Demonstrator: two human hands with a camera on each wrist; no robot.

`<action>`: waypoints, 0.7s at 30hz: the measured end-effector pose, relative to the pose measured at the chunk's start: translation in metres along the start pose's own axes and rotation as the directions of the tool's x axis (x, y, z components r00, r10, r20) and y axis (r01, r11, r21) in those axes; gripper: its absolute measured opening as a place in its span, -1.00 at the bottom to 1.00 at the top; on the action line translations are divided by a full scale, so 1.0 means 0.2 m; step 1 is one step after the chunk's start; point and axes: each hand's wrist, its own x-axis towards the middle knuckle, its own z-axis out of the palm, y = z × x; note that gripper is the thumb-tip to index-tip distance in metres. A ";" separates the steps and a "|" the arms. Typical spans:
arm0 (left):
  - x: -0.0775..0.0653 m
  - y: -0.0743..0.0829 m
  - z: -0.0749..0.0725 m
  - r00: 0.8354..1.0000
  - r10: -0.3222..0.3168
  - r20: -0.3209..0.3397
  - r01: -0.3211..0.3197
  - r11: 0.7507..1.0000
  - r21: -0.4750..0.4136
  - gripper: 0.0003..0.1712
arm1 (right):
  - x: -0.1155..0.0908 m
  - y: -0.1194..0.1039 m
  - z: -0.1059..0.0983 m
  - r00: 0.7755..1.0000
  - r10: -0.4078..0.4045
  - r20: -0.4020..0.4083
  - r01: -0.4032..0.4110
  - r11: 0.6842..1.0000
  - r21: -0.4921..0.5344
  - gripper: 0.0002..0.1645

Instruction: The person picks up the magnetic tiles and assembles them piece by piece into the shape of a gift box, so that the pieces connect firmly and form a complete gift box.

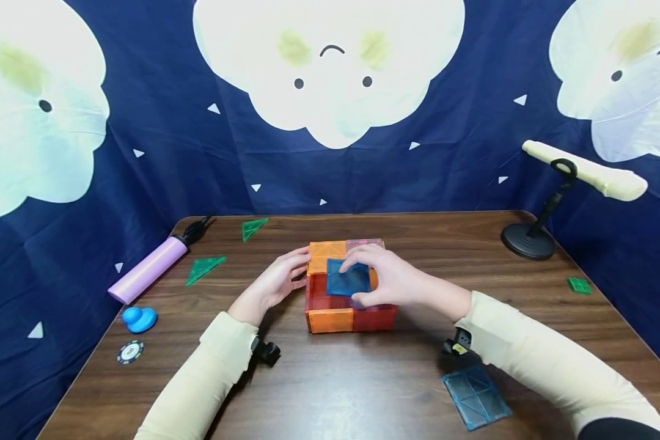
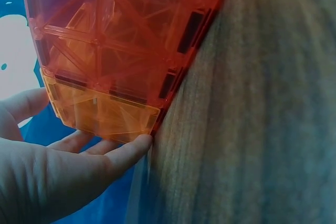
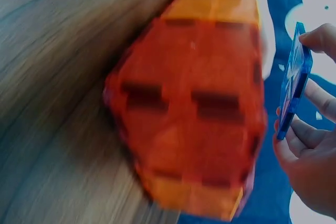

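A box built of magnetic tiles [image 1: 330, 321], red and orange with a purple part at the back right, stands mid-table with part of its top uncovered. My right hand [image 1: 387, 275] pinches a blue square magnetic tile [image 1: 346, 281] above that opening. The right wrist view shows the blue tile [image 3: 294, 85] edge-on between thumb and fingers, apart from the box. My left hand [image 1: 277, 278] rests its fingers against the box's left side. In the left wrist view, its fingertips [image 2: 139, 144] touch an orange tile [image 2: 100, 111] at the end of the box.
Blue tiles [image 1: 476, 397] lie by my right forearm. Green triangles [image 1: 205, 267], a lilac hand pump [image 1: 148, 269], a blue rubber duck [image 1: 139, 319] and a poker chip [image 1: 130, 352] lie left. At right are a black stand [image 1: 528, 241] with a cream cylinder and a green block [image 1: 579, 285].
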 end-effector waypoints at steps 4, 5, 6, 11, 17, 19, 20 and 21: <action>0.00 0.00 0.00 1.000 0.000 0.002 0.000 1.000 0.004 -0.31 | 0.07 -0.03 0.07 0.999 0.000 0.049 0.001 1.000 -0.013 -0.49; 0.00 0.00 0.00 1.000 0.000 0.002 0.000 1.000 0.002 -0.31 | 0.08 -0.04 0.09 0.998 -0.002 0.058 0.003 1.000 -0.015 -0.50; 0.00 0.00 0.00 1.000 0.000 0.001 0.000 1.000 -0.001 -0.32 | 0.09 -0.04 0.10 0.998 -0.004 0.067 0.005 1.000 -0.025 -0.50; 0.00 0.01 0.00 1.000 -0.001 0.004 0.001 1.000 0.001 -0.31 | 0.12 -0.04 0.15 0.995 -0.024 0.096 0.031 0.997 -0.065 -0.49; 0.00 0.01 0.00 1.000 -0.009 -0.001 0.009 1.000 0.002 -0.29 | 0.10 -0.04 0.15 0.993 -0.048 0.106 0.057 0.995 -0.077 -0.54; 0.00 0.01 0.00 1.000 -0.010 -0.002 0.010 1.000 0.002 -0.28 | 0.10 -0.04 0.15 0.992 -0.057 0.112 0.065 0.995 -0.072 -0.56; 0.00 0.00 0.00 1.000 -0.011 -0.003 0.011 1.000 0.002 -0.28 | 0.10 -0.03 0.15 0.992 -0.062 0.113 0.071 0.995 -0.070 -0.57; 0.00 0.00 0.00 1.000 -0.011 -0.002 0.011 1.000 0.002 -0.28 | 0.10 -0.03 0.15 0.991 -0.070 0.114 0.079 0.994 -0.072 -0.58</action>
